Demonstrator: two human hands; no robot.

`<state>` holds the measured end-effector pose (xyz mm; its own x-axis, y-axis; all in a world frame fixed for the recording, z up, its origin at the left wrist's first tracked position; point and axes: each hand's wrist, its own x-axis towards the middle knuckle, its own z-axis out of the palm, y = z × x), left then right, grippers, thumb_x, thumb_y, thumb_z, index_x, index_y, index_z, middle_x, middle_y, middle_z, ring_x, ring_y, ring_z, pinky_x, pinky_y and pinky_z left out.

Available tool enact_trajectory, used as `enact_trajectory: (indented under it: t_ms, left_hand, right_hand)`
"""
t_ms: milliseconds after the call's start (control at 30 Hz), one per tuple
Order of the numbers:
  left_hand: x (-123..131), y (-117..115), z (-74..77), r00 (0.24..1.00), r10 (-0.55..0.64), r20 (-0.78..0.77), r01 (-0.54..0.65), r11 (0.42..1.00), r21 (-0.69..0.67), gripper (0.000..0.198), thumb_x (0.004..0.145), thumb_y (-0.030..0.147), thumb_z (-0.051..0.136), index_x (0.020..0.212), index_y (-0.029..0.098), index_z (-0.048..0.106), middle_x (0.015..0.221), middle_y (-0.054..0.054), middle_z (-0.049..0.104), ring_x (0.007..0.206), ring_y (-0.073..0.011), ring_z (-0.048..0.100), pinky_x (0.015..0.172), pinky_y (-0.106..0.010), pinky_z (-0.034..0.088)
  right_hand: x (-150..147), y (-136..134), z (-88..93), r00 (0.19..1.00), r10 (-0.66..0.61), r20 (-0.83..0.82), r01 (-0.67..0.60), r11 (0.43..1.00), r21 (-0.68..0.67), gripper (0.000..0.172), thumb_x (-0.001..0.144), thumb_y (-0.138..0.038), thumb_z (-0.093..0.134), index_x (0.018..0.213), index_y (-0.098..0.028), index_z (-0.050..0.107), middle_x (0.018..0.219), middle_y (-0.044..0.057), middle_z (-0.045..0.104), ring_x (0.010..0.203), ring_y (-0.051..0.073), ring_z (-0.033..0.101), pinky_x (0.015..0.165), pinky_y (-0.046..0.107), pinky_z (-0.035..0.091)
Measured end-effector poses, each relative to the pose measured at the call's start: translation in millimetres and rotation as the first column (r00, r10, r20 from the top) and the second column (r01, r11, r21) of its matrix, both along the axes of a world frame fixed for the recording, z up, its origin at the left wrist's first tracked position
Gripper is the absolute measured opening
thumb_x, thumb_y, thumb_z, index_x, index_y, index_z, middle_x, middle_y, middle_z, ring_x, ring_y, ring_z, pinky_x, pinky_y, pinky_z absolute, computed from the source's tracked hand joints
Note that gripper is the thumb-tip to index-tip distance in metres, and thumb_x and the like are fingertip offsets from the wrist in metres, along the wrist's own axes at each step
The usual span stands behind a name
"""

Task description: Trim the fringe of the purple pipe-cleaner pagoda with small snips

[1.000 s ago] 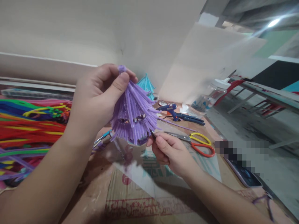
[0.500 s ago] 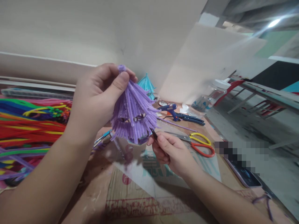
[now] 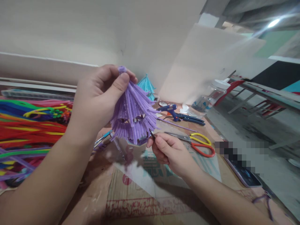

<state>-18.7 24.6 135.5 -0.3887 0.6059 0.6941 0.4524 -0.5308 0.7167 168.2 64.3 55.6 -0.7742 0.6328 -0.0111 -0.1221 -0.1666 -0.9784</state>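
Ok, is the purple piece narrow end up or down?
Up: the left hand pinches the purple piece near its tip, strands flaring below.

The one view comes from a camera worn on the head, facing forward and tilted down over a brown cardboard work surface [image 3: 131, 190]. At close range, the bare left hand [image 3: 103, 89], the bare right hand [image 3: 170, 150] and a layered cone of fuzzy purple stems [image 3: 134, 104] take up the middle. Beyond them the view reaches a plain pale wall [image 3: 70, 28] on the far side and, at right past the surface's edge, a mottled grey floor [image 3: 246, 131].
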Motion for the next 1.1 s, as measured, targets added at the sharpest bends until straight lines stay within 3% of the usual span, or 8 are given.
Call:
enact_trajectory:
  t_ms: [600,833,1100]
  left_hand:
    - [-4,1,-0.8,0.998,-0.049,0.048,0.048,0.999,0.015,0.017,0.091,0.011,0.061,0.083,0.018,0.074,0.080,0.000,0.071,0.068,-0.0077,0.063,0.064,-0.017,0.051]
    - [-13,2,-0.4,0.999,-0.011,0.053,0.009,0.999,0.041,0.014,0.089,0.015,0.064,0.083,0.020,0.076,0.079,-0.001,0.072,0.070,-0.0103,0.065,0.060,-0.017,0.052]
    - [-10,2,-0.7,0.999,0.003,0.037,-0.004,1.000,0.018,0.013,0.087,0.016,0.065,0.083,0.020,0.076,0.079,-0.001,0.073,0.071,-0.0106,0.065,0.061,-0.018,0.051]
  right_hand:
    - [-1,0,-2.7,1.000,-0.022,0.001,0.022,0.999,0.025,0.048,0.078,-0.064,0.067,0.082,-0.016,0.063,0.048,-0.010,0.032,0.040,0.006,0.020,0.038,0.021,0.014]
    - [-1,0,-1.9,1.000,0.002,-0.015,-0.002,1.000,0.029,0.047,0.080,-0.063,0.066,0.075,-0.017,0.057,0.051,-0.009,0.034,0.041,0.006,0.021,0.037,0.021,0.014]
    - [-1,1,-3.9,1.000,-0.007,0.020,0.005,0.995,0.098,0.050,0.080,-0.065,0.064,0.081,-0.016,0.061,0.052,-0.009,0.033,0.042,0.006,0.022,0.038,0.022,0.015]
